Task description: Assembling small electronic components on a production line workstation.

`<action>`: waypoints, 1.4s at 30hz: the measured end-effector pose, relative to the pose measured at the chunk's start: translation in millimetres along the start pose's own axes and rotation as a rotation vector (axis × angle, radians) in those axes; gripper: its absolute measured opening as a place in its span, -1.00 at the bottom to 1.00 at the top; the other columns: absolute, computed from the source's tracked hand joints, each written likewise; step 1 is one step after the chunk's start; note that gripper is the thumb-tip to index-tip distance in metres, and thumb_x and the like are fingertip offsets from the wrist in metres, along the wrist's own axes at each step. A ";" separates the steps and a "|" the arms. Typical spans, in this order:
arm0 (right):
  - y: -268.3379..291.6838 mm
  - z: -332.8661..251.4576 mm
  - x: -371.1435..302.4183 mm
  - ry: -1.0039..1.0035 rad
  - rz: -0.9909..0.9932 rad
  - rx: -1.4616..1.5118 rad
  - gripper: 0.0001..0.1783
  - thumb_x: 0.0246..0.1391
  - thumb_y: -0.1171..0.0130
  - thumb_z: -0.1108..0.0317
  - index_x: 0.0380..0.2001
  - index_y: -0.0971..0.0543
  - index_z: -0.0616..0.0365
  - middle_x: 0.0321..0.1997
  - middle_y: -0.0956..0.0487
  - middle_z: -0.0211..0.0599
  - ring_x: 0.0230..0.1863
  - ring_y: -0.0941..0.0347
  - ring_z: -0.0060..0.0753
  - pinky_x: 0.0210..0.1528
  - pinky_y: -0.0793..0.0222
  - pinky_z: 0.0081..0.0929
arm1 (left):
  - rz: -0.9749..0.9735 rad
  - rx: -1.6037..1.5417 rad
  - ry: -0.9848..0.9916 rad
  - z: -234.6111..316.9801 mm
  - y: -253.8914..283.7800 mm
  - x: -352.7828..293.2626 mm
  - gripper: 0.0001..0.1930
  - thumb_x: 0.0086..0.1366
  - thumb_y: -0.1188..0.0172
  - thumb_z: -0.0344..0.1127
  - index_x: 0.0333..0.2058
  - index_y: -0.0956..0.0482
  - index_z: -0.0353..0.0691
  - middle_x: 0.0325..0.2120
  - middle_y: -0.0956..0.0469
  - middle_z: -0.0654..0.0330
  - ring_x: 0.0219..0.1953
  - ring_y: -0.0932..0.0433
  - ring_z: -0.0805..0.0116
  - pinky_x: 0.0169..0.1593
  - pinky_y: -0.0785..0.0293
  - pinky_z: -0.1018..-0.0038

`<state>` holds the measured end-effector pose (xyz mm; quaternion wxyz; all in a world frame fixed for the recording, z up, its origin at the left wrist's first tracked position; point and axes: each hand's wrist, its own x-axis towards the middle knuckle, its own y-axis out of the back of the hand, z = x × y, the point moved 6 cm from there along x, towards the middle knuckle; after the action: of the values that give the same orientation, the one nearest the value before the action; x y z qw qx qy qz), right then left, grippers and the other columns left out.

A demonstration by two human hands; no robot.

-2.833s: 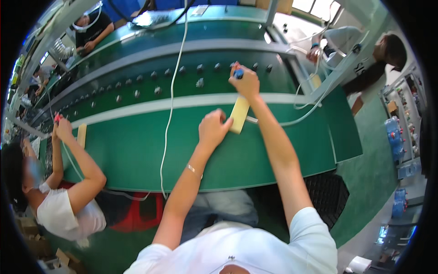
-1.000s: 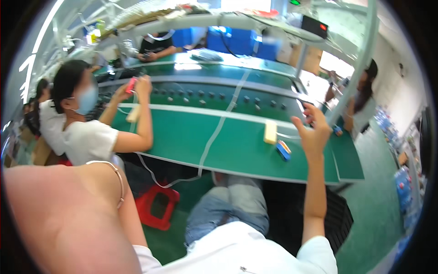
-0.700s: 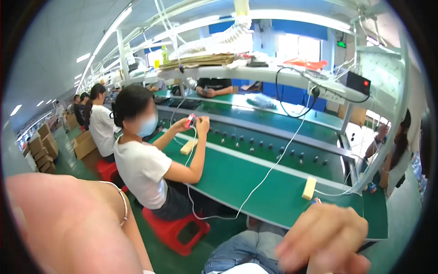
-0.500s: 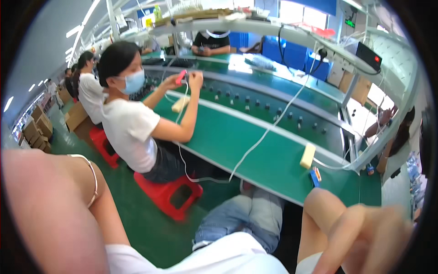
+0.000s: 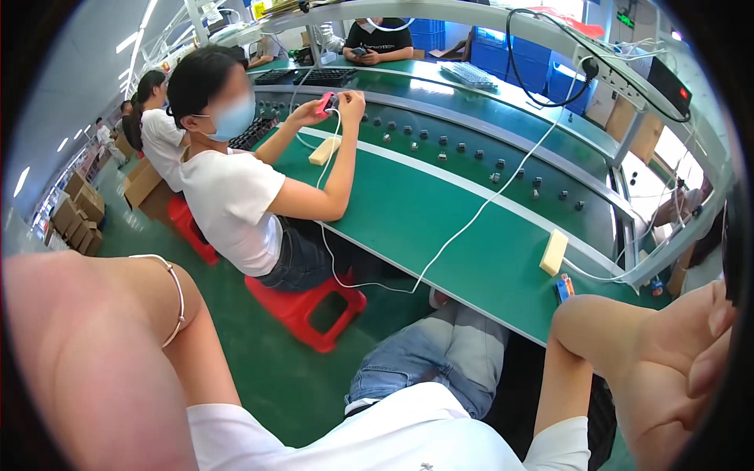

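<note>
My left hand [image 5: 86,353] is very close at the left edge, a thin bracelet [image 5: 179,302] round its wrist; its fingers are out of sight. At the right edge, my right hand [image 5: 683,361] is raised with its palm partly showing and its fingers curled; whatever they may hold is cut off. Both hands are off the green workbench [image 5: 463,259]. Nearest my right arm, a small blue-and-orange object [image 5: 564,289] lies on the bench beside a pale yellow block [image 5: 554,252].
A masked co-worker [image 5: 236,173] sits at left on a red stool [image 5: 314,314], holding a small red object [image 5: 325,104]. A white cable [image 5: 471,216] hangs across the bench. Several small dark parts [image 5: 479,154] line the conveyor. A power strip [image 5: 620,82] hangs overhead.
My right hand has risen from the lower right to the right edge. My left hand stays close at the left. The view has shifted slightly; the co-worker still holds the red object.
</note>
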<state>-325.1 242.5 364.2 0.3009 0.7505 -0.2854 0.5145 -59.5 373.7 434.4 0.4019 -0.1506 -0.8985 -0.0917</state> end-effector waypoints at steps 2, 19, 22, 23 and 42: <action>3.7 1.1 -1.3 0.006 0.014 -0.054 -0.56 0.28 0.04 0.06 -0.24 -0.57 0.26 -0.26 -0.55 0.00 -0.31 -0.38 -0.19 -0.25 -0.30 -0.46 | 0.014 -0.014 0.014 0.0 -6.2 -5.0 -0.47 0.50 0.36 0.16 -0.39 -0.30 -0.18 -0.64 -0.20 0.29 -0.63 -0.23 0.41 -0.59 -0.22 0.47; 68.5 -1.9 -25.7 0.133 0.134 -0.509 -0.66 0.16 -0.19 0.19 -0.29 -0.53 0.32 -0.35 -0.53 -0.23 -0.46 -0.33 -0.34 -0.44 -0.19 -0.58 | 0.143 -0.107 0.068 5.3 -62.3 -32.6 -0.49 0.51 0.33 0.13 -0.42 -0.27 -0.19 -0.67 -0.18 0.29 -0.64 -0.20 0.40 -0.58 -0.19 0.41; 71.7 -3.1 -29.0 0.143 0.161 -0.567 -0.67 0.14 -0.23 0.21 -0.29 -0.53 0.33 -0.37 -0.53 -0.28 -0.49 -0.33 -0.37 -0.48 -0.17 -0.60 | 0.138 -0.121 0.082 3.6 -58.2 -36.9 -0.49 0.52 0.33 0.12 -0.42 -0.27 -0.19 -0.67 -0.18 0.29 -0.64 -0.20 0.39 -0.58 -0.19 0.40; 70.3 0.0 -26.6 0.147 0.160 -0.597 -0.67 0.13 -0.25 0.22 -0.30 -0.52 0.34 -0.38 -0.53 -0.29 -0.49 -0.32 -0.38 -0.49 -0.16 -0.60 | 0.150 -0.126 0.093 5.5 -61.1 -42.4 -0.49 0.52 0.32 0.12 -0.42 -0.26 -0.19 -0.67 -0.17 0.29 -0.64 -0.20 0.39 -0.58 -0.19 0.39; 184.4 49.3 -332.6 -1.113 0.473 -1.711 -0.55 -0.09 -0.42 0.20 -0.10 -0.61 0.10 -0.13 -0.60 -0.29 -0.07 -0.49 -0.29 -0.18 -0.43 -0.38 | -0.423 -1.606 1.043 316.2 -342.4 -194.7 -0.88 0.16 -0.25 -0.48 -0.53 -0.52 -0.33 -0.66 -0.42 0.16 -0.62 -0.40 0.38 -0.52 -0.27 0.45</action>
<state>-533.9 124.3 65.1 0.4492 0.3431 -0.7919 -0.2311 -274.0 104.7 64.7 0.5018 -0.1557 -0.2869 -0.8010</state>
